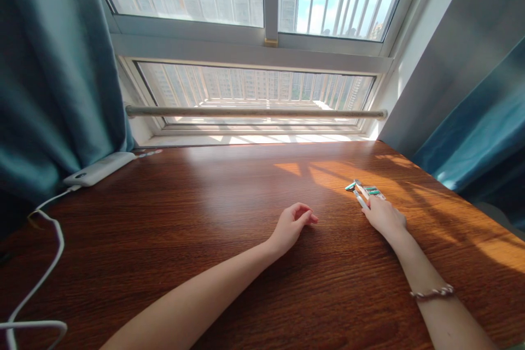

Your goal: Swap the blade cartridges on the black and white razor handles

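On the right side of the brown wooden table, my right hand (384, 216) has its fingers closed at the lower end of a razor (360, 199) with a pale handle and a green-edged head. A second slim pale handle lies close alongside it, perhaps another razor. Just beyond my fingers is a small clear pack with green strips (374, 191), partly covered by the hand. My left hand (292, 225) rests near the table's middle, fingers loosely curled, thumb apart from them, with nothing visible in it.
A white power strip or power bank (102, 168) lies at the back left, with a white cable (57, 251) running down the table's left edge. Blue curtains (61, 65) hang on both sides. A metal rail (254, 112) crosses before the window behind the table (229, 186).
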A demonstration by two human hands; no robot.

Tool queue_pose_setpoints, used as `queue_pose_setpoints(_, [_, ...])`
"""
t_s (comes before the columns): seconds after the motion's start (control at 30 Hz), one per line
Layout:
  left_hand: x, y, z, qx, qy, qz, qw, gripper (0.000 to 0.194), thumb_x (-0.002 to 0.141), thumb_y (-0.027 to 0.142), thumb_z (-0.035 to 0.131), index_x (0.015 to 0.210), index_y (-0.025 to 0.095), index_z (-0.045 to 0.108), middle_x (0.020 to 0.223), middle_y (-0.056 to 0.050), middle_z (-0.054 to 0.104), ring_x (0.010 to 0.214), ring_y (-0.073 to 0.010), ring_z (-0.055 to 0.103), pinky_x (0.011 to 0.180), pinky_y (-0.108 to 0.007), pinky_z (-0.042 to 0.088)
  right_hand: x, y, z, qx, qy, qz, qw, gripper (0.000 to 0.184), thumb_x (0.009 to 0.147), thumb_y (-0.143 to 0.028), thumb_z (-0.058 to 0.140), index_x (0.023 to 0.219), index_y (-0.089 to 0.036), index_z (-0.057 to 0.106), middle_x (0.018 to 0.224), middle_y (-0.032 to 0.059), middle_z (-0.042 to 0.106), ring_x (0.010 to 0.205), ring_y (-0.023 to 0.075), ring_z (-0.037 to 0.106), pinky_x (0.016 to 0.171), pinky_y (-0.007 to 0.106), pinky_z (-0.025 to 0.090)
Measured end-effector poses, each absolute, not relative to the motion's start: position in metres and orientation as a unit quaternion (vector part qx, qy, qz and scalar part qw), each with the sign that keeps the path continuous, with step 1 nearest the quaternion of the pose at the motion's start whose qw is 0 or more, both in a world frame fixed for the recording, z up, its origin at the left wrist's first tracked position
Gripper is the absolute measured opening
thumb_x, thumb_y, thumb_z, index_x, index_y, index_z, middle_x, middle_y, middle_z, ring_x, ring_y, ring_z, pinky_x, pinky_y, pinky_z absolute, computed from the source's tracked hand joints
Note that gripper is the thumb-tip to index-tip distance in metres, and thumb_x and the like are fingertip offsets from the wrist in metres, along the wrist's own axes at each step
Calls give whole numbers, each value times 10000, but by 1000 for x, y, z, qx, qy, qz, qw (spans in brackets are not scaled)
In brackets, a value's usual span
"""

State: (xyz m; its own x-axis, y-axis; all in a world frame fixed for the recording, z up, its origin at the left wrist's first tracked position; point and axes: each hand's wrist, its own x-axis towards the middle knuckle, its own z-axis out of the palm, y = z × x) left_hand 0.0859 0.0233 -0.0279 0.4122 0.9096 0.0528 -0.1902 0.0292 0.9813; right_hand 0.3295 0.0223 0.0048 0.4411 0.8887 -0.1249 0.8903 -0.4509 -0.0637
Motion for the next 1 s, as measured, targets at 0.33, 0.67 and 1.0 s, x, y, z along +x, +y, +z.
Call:
queue_pose_setpoints(0.33, [85,20,-19,575,341,426,610,251,761,364,565,795,115,573,735,-83,658,712,-171,615,717,-304,473,333,20,6,851,522,-53,2,256,766,-365,522,969,-218,573,941,118,602,856,307,587,667,435,451])
queue_pose_setpoints(0.67, [20,-7,-2,589,372,442,565,390,829,429,451,1047,137,587,1077,-111,589,961,-214,560,820,-315,445,213,-18,-7,459,720,-330,-402,367,840,-421,437,1116,-185,489,1031,82,572,859,178,563,710,280,478])
queue_pose_setpoints(1.0, [-6,-26,-1,668,267,428,547,445,862,428,373,1246,215,449,1308,-92,415,1204,-250,366,1016,-392,276,141,-25,-8,198,829,-377,-363,570,842,-504,385,1326,-216,292,1364,109,319,1257,246,266,1027,448,210])
